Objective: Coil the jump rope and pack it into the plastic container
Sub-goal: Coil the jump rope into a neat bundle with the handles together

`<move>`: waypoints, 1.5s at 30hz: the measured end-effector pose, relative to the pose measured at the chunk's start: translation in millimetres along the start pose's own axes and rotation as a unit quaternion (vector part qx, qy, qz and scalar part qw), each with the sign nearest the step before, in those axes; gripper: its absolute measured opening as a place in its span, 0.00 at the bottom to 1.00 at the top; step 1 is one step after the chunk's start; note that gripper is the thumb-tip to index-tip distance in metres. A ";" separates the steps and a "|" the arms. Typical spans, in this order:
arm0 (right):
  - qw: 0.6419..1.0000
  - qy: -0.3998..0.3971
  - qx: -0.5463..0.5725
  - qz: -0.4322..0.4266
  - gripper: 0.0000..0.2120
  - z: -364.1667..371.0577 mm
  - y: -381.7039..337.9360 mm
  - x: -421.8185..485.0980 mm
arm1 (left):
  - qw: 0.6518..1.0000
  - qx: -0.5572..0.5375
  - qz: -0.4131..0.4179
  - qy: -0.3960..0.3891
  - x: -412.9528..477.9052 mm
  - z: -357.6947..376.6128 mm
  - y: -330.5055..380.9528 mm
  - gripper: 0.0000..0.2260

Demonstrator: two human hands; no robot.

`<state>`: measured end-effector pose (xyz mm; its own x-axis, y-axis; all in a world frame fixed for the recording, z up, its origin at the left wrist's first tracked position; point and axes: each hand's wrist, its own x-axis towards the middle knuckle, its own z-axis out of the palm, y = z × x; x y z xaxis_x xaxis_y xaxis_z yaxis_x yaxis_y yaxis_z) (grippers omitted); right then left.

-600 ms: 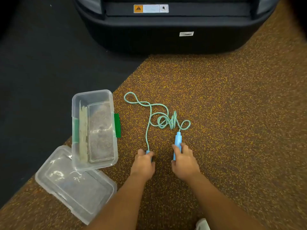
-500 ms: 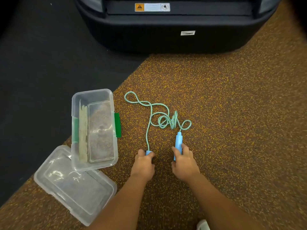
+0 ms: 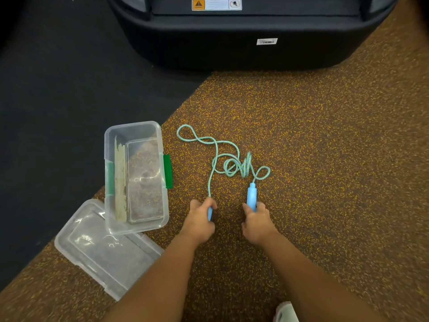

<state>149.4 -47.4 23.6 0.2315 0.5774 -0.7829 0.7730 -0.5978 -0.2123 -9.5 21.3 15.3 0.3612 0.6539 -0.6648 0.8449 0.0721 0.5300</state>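
The left hand has its fingers curled shut around one blue handle, so only a sliver of plastic shows under the thumb. The right hand is closed on the other handle, gripping its lower end and leaving most of it sticking out toward 12 o'clock. Both hands rest low on the floor, a short gap between them.

From each handle the rope runs away from the person. The strand from the left hand climbs toward 12 o'clock, then swings to 11 o'clock and ends in a small loop near the box. The strand from the right handle goes straight into a loose knot of overlapping loops lying between the two strands. It is a tangle, not a coil.

At 9 o'clock from the hands sits the clear box, open, with green clips on its long sides; nothing of the rope is in it. Its lid lies at 7 o'clock of the box, partly under the near end. A big black machine base stands well beyond at 12 o'clock.

As I judge it, the task has barely begun: the handles are in hand, but the rope is yet to be gathered into neat turns, laid in the box, and perhaps lidded.
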 end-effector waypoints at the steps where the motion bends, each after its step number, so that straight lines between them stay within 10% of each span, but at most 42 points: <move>1: 1.000 -0.010 0.000 0.006 0.29 -2.4 -1.5 -1.6 | 1.000 -0.016 0.003 0.003 -0.2 -4.9 3.0 0.21; 7: 0.998 -0.050 -0.038 0.023 0.26 -16.4 -3.5 2.4 | 0.995 -0.096 -0.008 -0.003 14.9 -32.3 20.3 0.29; 20: 0.998 0.027 0.053 0.011 0.22 -45.1 -23.4 2.9 | 0.952 -0.306 -0.018 0.029 11.5 -37.7 56.3 0.05; 28: 0.855 -0.024 0.519 -0.016 0.14 -62.5 -56.7 -15.4 | 0.921 -0.386 0.001 0.041 -3.9 -44.2 81.1 0.08; 45: 0.803 0.007 0.591 -0.076 0.08 -93.6 -71.4 -32.9 | 0.884 -0.462 0.058 -0.048 -30.7 -61.4 103.5 0.11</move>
<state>141.8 28.3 119.2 0.1998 0.6951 -0.6906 -0.3056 -0.6254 -0.7179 42.6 54.9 122.9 0.4942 0.6337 -0.5952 0.1337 0.6211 0.7723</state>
